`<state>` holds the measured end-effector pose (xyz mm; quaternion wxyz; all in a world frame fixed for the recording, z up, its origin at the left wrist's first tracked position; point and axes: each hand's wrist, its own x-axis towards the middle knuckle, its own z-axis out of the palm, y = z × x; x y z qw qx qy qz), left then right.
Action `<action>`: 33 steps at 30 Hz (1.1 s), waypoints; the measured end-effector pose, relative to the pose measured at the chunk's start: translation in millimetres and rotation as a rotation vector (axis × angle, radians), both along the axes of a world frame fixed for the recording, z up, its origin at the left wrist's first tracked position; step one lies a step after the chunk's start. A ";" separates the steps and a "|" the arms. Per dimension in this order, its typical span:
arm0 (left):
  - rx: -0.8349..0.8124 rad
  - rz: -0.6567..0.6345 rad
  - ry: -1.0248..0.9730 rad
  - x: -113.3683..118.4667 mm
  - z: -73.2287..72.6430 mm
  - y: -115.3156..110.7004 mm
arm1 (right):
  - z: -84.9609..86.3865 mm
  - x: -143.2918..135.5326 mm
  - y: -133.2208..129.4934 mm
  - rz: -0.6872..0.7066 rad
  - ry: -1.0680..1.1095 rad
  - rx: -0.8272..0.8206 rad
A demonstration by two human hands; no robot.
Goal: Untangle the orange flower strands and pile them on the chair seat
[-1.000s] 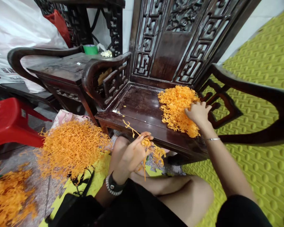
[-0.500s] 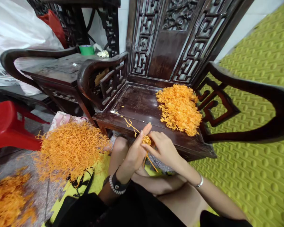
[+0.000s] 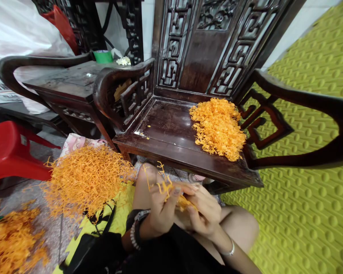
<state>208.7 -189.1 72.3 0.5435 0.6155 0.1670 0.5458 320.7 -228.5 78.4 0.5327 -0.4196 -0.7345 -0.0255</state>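
Dark carved chair [image 3: 168,118] fills mid-frame, its back up at 12, knobbly yellow mat [image 3: 311,205] out at 4 o'clock. Containers: big white bag [image 3: 25,34] at 10, contents not visible; red bag [image 3: 61,28] btw 10 & 11, ditto; pink-white bag [image 3: 74,141] at 9, partly covered by a stringy orange heap [image 3: 88,180] at 8, can't tell if heap is in it or just agst it. Frilly orange pile [image 3: 218,129] sits on chair seat, approx 3. Grip: L hand [image 3: 162,209] at 6, R hand [image 3: 207,209] at 5, just above lap & close tog. L thumb + fingers pinch an orange piece [image 3: 185,203], thin strands poking up twd 12; R thumb + fingers curled closed on it too, no gap to speak of. Hidden: most of the held bit is behind fingers, so can't tell if it's one pc or several. Second orange heap [image 3: 14,239], far out at 8, & red stool [image 3: 14,152] at 9 both cut off by L edge. Bag lettering too small to read.
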 end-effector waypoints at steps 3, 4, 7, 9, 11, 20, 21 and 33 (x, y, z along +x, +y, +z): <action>-0.136 0.038 -0.172 -0.9 8.1 -2.9 | 8.0 -2.0 -8.2 0.081 0.364 -0.072; -0.212 0.091 -0.244 -2.9 11.9 0.3 | 11.9 -1.1 -11.1 0.102 0.536 -0.051; -0.416 0.205 -0.390 -11.8 23.3 14.9 | 24.0 7.4 -16.8 0.130 0.910 0.116; -0.498 0.112 -0.415 -14.4 27.6 21.1 | 30.2 19.5 -12.6 0.073 0.833 0.174; -0.584 -0.028 -0.432 -11.4 28.0 22.2 | 34.5 38.9 2.1 -0.124 0.630 0.136; -0.900 -0.389 -0.648 1.3 26.7 30.0 | 47.1 189.0 121.6 -1.048 -0.175 -0.484; -0.902 -0.424 -0.684 -0.1 27.9 32.1 | 46.1 200.0 130.3 -1.087 -0.217 -0.577; -1.002 -0.471 -0.844 -0.7 22.3 56.3 | 27.3 128.0 82.2 -0.297 -0.017 -0.238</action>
